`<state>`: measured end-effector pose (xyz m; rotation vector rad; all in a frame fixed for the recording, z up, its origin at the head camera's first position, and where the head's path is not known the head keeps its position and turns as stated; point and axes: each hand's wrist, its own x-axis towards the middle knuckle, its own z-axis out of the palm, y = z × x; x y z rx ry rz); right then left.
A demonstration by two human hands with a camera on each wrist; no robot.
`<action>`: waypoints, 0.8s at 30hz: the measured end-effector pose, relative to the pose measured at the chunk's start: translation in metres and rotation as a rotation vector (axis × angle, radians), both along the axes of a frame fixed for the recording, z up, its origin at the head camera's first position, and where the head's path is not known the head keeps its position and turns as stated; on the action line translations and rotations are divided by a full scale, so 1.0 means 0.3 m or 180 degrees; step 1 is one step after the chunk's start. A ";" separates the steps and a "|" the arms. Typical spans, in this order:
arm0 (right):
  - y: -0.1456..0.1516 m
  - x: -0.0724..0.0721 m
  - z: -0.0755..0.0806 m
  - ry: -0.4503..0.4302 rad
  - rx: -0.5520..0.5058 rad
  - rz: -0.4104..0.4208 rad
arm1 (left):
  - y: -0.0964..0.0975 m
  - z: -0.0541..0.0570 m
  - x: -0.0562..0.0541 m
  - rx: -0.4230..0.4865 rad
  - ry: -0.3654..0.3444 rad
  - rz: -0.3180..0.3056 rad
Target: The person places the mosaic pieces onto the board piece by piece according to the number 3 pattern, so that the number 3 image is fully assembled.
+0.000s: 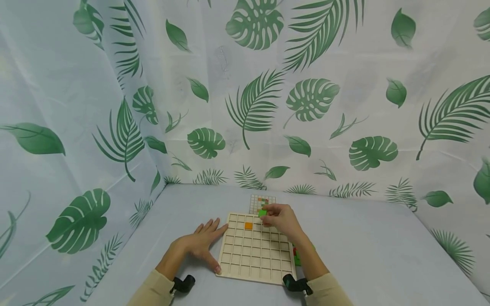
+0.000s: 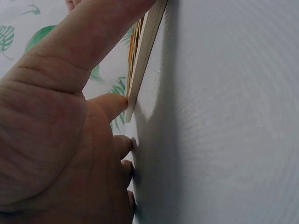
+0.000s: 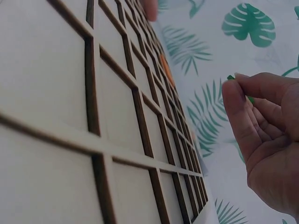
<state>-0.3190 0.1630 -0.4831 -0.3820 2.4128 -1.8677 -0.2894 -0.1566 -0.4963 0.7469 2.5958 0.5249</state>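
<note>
A wooden grid board (image 1: pixel 245 257) lies on the table, with one orange square tile (image 1: pixel 249 225) in a cell of its upper part. My left hand (image 1: pixel 199 245) is spread at the board's left side, thumb at the near corner and index finger at the edge. In the left wrist view the other fingers rest on the table beside the board's rim (image 2: pixel 142 60). Over the far edge, my right hand (image 1: pixel 283 222) pinches a green square tile (image 1: pixel 262 213) between thumb and fingertips. The right wrist view shows that pinch above the cells, the tile mostly hidden by fingers.
Behind the board lies a small pattern card (image 1: pixel 253 205) with a grid and coloured squares, partly covered by the right hand. Green and red tiles (image 1: pixel 297 258) sit at the board's right side, partly behind the right forearm. A leaf-print curtain (image 1: pixel 314 140) stands behind the table.
</note>
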 end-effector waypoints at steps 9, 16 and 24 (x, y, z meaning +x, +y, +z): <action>-0.034 0.001 -0.001 0.0051 -0.0062 -0.0115 | 0.001 0.000 0.001 0.0011 -0.0013 -0.0008; -0.029 -0.005 -0.030 0.0193 0.0609 -0.0132 | -0.001 0.000 0.000 0.0011 -0.0015 0.0013; -0.014 -0.013 -0.063 0.0348 0.0954 0.0157 | -0.001 0.001 0.001 -0.0015 -0.0001 0.0021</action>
